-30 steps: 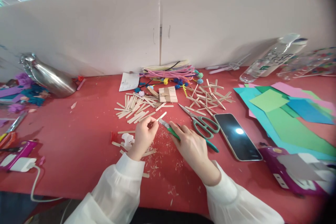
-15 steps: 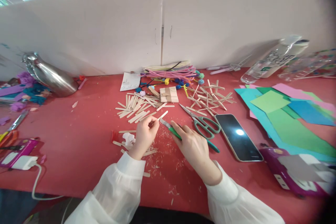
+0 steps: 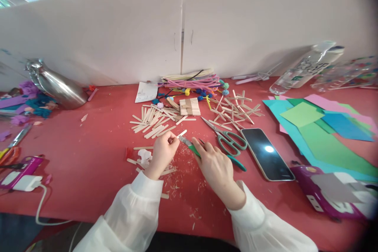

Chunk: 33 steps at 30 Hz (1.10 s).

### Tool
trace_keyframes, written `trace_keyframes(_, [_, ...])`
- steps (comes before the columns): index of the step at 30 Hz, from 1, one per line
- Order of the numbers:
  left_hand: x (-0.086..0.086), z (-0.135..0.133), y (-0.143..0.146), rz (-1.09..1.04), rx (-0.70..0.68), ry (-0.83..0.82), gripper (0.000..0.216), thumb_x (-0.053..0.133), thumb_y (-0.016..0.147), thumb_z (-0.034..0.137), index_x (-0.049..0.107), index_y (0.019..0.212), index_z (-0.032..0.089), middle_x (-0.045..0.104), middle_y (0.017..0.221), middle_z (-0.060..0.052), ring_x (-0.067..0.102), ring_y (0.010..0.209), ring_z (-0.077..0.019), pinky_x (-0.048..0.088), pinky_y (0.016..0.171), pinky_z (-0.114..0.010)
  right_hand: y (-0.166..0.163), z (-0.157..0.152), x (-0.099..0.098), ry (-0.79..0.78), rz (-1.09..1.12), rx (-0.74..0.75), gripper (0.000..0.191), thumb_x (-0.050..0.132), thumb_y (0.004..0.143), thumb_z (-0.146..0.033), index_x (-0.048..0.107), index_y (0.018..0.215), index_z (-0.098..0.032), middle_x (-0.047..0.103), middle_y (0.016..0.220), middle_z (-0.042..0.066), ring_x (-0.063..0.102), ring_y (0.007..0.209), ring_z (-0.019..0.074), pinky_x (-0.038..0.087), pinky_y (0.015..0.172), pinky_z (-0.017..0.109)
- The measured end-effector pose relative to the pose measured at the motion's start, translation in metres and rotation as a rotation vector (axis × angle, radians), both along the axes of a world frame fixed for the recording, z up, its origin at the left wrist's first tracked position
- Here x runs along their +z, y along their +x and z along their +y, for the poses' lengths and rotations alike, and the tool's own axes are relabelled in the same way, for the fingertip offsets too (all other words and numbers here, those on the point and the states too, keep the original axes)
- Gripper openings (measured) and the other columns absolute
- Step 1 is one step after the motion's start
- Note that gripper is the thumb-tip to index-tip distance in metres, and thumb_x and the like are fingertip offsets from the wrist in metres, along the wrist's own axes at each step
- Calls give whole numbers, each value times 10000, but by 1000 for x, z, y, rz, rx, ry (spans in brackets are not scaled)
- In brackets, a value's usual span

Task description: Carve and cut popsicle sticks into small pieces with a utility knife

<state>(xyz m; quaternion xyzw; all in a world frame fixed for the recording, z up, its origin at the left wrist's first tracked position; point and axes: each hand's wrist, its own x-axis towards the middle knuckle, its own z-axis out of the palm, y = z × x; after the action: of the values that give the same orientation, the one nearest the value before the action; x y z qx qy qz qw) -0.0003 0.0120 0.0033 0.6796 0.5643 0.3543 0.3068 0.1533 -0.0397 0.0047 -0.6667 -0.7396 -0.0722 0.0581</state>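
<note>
Pinched in my left hand (image 3: 164, 150) is a pale wooden craft stick (image 3: 182, 134), its far end pointing up and right. My right hand (image 3: 215, 165) is closed around a green utility knife (image 3: 193, 149), with the index finger stretched along it. The knife's blade lies close to the stick; whether they touch I cannot tell. Thin wood shavings (image 3: 177, 184) are scattered on the red table under and between my hands. Beyond them lies a loose pile of craft sticks (image 3: 152, 120), with a bundle of sticks (image 3: 189, 107) behind it.
Green-handled scissors (image 3: 230, 141) and a phone (image 3: 267, 154) lie to the right of my right hand. Coloured paper (image 3: 321, 134) and bottles (image 3: 295, 75) are farther right. A steel jug (image 3: 59, 86) and orange-handled scissors (image 3: 14, 147) are at left. White panels (image 3: 118, 31) stand behind the table.
My right hand and the knife have shifted slightly left and down. My left hand keeps its place and its pinch on the stick.
</note>
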Motion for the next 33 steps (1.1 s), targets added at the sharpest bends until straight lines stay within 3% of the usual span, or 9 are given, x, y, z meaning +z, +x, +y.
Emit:
trace_keyframes(7, [-1,1,-1,-10,-2,-41,199,465,748,215,351,588,190,337,515,64,337,492,-88,281,499,-200,-3,-1,-3,-20,-16,7,431,533,833,-150,546,1252,-253,666,834,76,627,699,195,380,546,269])
trace_keyframes(12, [-2,8,-6,-79,80,-44,178,469,750,223,411,587,182,364,512,57,361,493,-93,293,503,-205,6,3,-3,50,84,-31,384,553,831,-225,583,1214,-246,663,784,60,628,673,197,352,497,260])
trace_keyframes(15, [0,10,-6,-193,116,-119,163,487,740,234,446,592,179,361,500,60,342,475,-89,282,477,-202,11,10,-2,54,312,-125,342,530,843,-314,610,1166,-237,678,830,56,633,674,190,351,482,251])
trace_keyframes(18, [3,7,-1,-319,41,-189,154,500,740,251,461,610,178,369,504,62,333,466,-83,273,461,-198,16,17,0,-16,668,-147,317,519,828,-376,632,1072,-208,688,868,43,628,700,180,409,563,247])
trace_keyframes(22, [4,0,6,-412,-127,-287,186,513,764,297,458,634,176,373,512,65,322,459,-74,262,454,-196,20,20,1,-67,1058,-162,340,503,800,-466,620,941,-179,604,625,-12,546,566,150,407,558,255])
trace_keyframes(26, [5,-4,9,-425,-260,-308,188,527,770,287,451,642,172,385,542,68,339,483,-69,294,497,-194,22,21,-1,-75,1393,-182,384,522,775,-502,594,930,-159,499,520,-55,431,449,109,357,474,240])
trace_keyframes(29, [6,-5,9,-402,-324,-313,172,524,773,265,464,644,167,433,578,54,402,534,-78,340,552,-201,21,21,-1,-109,1495,-192,317,579,740,-464,573,853,-168,452,505,-73,378,422,88,323,442,228])
trace_keyframes(33, [6,-6,11,-393,-331,-289,152,566,767,309,533,747,161,519,697,23,492,663,-109,394,654,-225,18,19,4,-112,1422,-159,218,567,744,-391,553,769,-176,447,536,-65,392,460,92,350,474,229])
